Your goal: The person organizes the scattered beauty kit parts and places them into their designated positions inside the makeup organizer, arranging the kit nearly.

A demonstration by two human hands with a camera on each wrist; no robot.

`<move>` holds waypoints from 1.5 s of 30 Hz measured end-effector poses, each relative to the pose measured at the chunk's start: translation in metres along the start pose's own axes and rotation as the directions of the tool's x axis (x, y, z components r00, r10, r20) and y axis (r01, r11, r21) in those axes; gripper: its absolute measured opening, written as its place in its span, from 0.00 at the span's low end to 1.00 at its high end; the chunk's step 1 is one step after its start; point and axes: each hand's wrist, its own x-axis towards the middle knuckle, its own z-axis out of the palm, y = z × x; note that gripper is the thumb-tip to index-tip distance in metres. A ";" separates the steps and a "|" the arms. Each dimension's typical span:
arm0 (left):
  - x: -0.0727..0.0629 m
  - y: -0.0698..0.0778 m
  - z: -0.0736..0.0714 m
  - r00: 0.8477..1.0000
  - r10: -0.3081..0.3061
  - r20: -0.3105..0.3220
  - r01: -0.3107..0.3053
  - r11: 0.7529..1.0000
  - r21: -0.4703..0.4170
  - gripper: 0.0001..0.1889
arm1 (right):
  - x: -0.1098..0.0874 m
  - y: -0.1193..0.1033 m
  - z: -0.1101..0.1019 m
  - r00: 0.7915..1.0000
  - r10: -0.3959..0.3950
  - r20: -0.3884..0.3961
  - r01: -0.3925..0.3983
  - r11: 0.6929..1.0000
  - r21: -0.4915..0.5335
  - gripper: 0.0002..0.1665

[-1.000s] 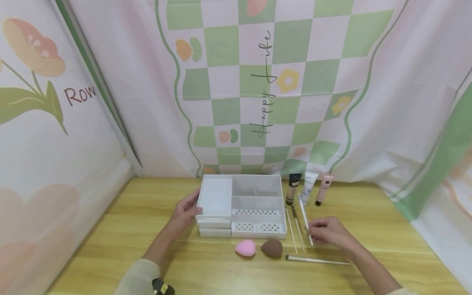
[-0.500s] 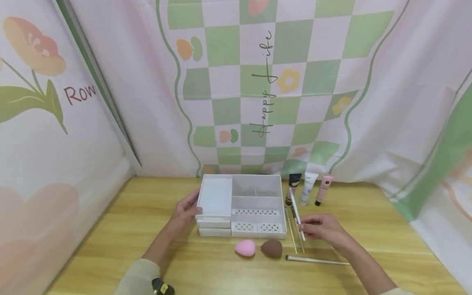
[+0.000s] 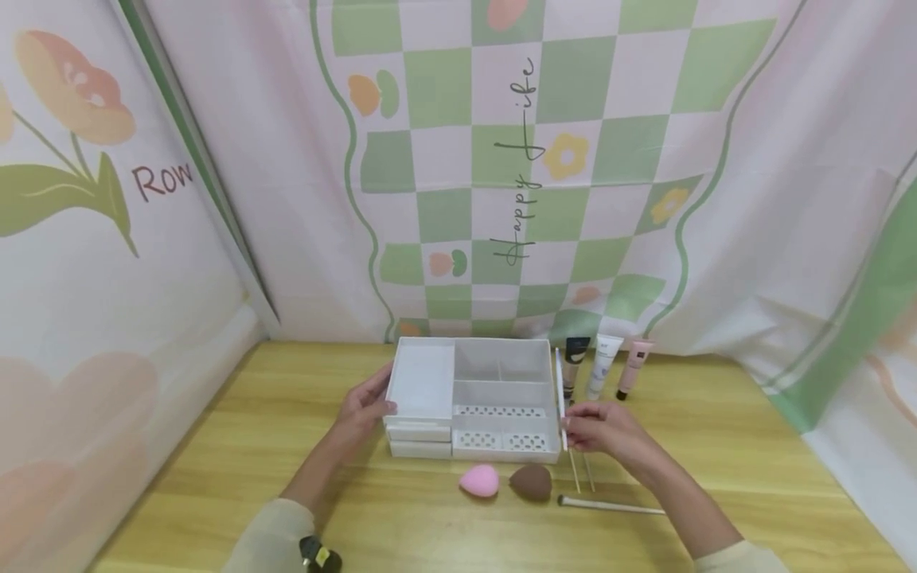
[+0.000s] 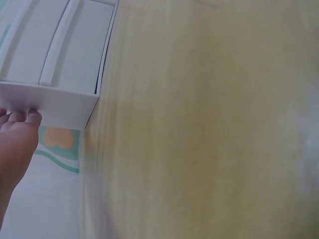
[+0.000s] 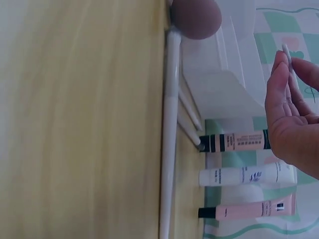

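Tabletop [image 3: 716, 430] spreads rightward; right hand [image 3: 604, 430] pinches stick [image 3: 561, 390] near organizer's edge [image 3: 553, 390].

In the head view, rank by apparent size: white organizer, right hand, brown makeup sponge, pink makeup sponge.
1. White organizer
2. Right hand
3. Brown makeup sponge and pink makeup sponge: too alike to rank

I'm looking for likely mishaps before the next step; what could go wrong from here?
The white stick is pinched towards its near end by the right hand, so it might tilt or slip. In the head view it overlaps the right edge of the white organizer and could catch there. The black-topped tube stands upright close by; a nudge might topple it.
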 end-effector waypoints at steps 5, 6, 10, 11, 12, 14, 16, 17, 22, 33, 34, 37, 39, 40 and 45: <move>0.001 -0.001 0.001 1.000 -0.004 -0.009 0.004 1.000 0.002 0.41 | 0.010 -0.012 0.009 1.000 -0.007 0.009 0.007 0.999 0.035 0.20; 0.001 -0.001 0.001 1.000 -0.007 -0.010 0.007 1.000 0.003 0.41 | 0.012 -0.013 0.011 1.000 -0.008 0.014 0.007 0.999 0.042 0.19; 0.001 -0.002 0.001 1.000 -0.014 -0.015 0.014 1.000 0.014 0.41 | 0.019 -0.019 0.018 0.999 -0.015 0.029 0.013 0.997 0.073 0.18; 0.001 -0.002 0.001 1.000 -0.015 -0.016 0.015 1.000 0.015 0.41 | 0.021 -0.020 0.020 0.999 -0.018 0.031 0.016 0.997 0.081 0.18; 0.002 -0.002 0.001 1.000 -0.015 -0.016 0.015 1.000 0.014 0.41 | 0.022 -0.021 0.022 0.999 -0.022 0.034 0.018 0.996 0.088 0.19; 0.002 -0.002 0.000 1.000 -0.013 -0.017 0.013 1.000 0.020 0.41 | 0.025 -0.023 0.025 0.999 -0.027 0.041 0.023 0.995 0.099 0.21; 0.002 -0.003 0.000 1.000 -0.011 -0.016 0.011 1.000 0.024 0.41 | 0.028 -0.024 0.029 0.999 -0.029 0.043 0.024 0.995 0.101 0.24; 0.002 -0.003 0.000 1.000 -0.010 -0.018 0.011 1.000 0.024 0.41 | 0.030 -0.025 0.030 0.999 -0.028 0.044 0.023 0.995 0.102 0.25; 0.003 -0.004 0.000 1.000 0.001 -0.010 -0.001 1.000 0.025 0.41 | 0.036 -0.029 0.037 0.998 -0.023 0.053 0.018 0.995 0.102 0.26; 0.001 -0.002 0.002 1.000 -0.002 -0.004 0.002 1.000 0.022 0.41 | 0.050 -0.043 0.056 0.996 -0.032 0.081 0.025 0.996 0.084 0.26; 0.001 -0.002 0.002 1.000 -0.001 -0.002 0.001 1.000 0.022 0.41 | 0.051 -0.044 0.058 0.996 -0.032 0.082 0.024 0.996 0.087 0.26; 0.001 -0.002 0.002 1.000 0.007 0.006 -0.007 1.000 0.020 0.41 | 0.056 -0.048 0.064 0.996 -0.034 0.081 0.026 0.995 0.098 0.25; 0.001 -0.002 0.002 1.000 0.004 0.005 -0.004 1.000 0.022 0.41 | 0.059 -0.051 0.067 0.996 -0.038 0.080 0.029 0.994 0.108 0.24; 0.001 -0.002 0.002 1.000 0.002 0.003 -0.002 1.000 0.021 0.41 | 0.060 -0.052 0.069 0.997 -0.033 0.076 0.025 0.994 0.111 0.24; 0.001 -0.002 0.002 1.000 0.000 -0.003 0.000 1.000 0.014 0.41 | 0.066 -0.059 0.078 0.998 -0.018 0.066 0.010 0.993 0.115 0.25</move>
